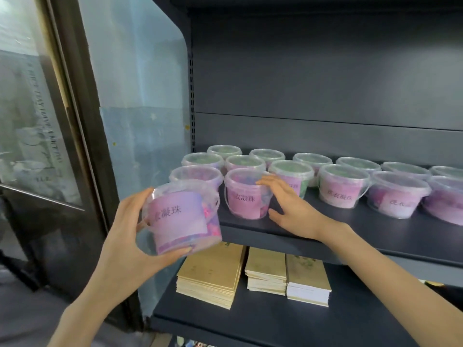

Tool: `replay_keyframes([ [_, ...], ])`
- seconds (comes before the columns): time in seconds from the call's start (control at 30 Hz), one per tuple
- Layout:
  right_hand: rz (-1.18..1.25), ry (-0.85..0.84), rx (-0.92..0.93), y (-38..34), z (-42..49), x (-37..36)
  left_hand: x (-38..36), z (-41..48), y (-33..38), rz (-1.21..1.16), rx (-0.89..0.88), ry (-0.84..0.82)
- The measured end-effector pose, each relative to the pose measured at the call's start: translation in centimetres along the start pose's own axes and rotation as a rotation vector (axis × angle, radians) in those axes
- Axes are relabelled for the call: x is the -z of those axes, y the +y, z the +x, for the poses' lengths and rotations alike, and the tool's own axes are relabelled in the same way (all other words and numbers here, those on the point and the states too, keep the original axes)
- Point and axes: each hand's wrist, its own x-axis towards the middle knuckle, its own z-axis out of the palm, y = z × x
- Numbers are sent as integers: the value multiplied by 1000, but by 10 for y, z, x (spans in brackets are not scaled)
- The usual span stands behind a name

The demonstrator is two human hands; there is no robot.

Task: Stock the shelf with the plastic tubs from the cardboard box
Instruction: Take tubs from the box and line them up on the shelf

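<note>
- Head view: left hand (pixel 125 236) holds one plastic tub (pixel 180 216) in the air, just off the front left corner of the shelf (pixel 350 229). Fingers are curled round its left side from rim to base. The tub is tilted, lid on, label toward the camera, and not yet on the shelf.
- Right hand (pixel 288 206) is on the shelf with its fingers spread and nearly straight against the right side of the front tub (pixel 246 196), thumb low by its base. It touches the tub; no closed hold is visible.
- Risk 1, slip: the tub is carried one-handed on a smooth wall and off level. If the hold loosens it probably falls onto the booklet stacks (pixel 210 271) on the lower shelf, or past them.
- Risk 2, tight slot: the free spot at front left looks narrow, between the shelf's end and the front tub, with the rear-left tub (pixel 195 172) just behind. Set down tilted, the tub could knock a neighbour or sit with its base over the front edge.
- Risk 3, chain push: shifting the front tub rightward would drive it into the green-filled tub (pixel 292 174) just beside it. The rows are packed close, so one shove may disturb several tubs.
- Risk 4, glass door (pixel 37 108): it stands near on the left, so a wide swing of the left arm could strike it.
</note>
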Motion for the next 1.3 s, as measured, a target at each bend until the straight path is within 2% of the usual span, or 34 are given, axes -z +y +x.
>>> replay_keyframes([
  [0.17, 164, 181, -40, -10, -28, 12, -33, 8, 19, -32, -132, 10],
  [0.3, 280, 193, -92, -5, -59, 21, -69, 10, 30, 41, -238, 11],
  [0.37, 452, 226, -146, -8, -75, 32, -85, 13, 37, 62, -273, 10],
  [0.43, 573, 213, -154, -12, -91, 43, -102, 19, 47, 131, -335, 17],
  [0.53, 649, 104, -108, -18, -111, 50, -128, 30, 58, 216, -462, -5],
  [0.6, 675, 99, -136, -21, -118, 51, -143, 35, 65, 239, -529, -25],
  [0.7, 723, 239, -189, -23, -121, 51, -163, 34, 73, 206, -636, -25],
  [0.8, 673, 404, -233, -20, -121, 50, -178, 28, 74, 165, -685, -31],
  [0.9, 632, 413, -225, -16, -123, 48, -182, 27, 73, 152, -680, -105],
  [0.97, 600, 411, -251, -9, -123, 49, -176, 29, 70, 213, -686, -217],
  [1.07, 543, 426, -295, 5, -115, 51, -159, 43, 54, 306, -582, -299],
  [1.23, 570, 505, -384, 32, -97, 46, -108, 69, -5, 401, -193, 23],
  [1.3, 575, 508, -395, 37, -88, 40, -93, 70, -31, 450, -74, 65],
])
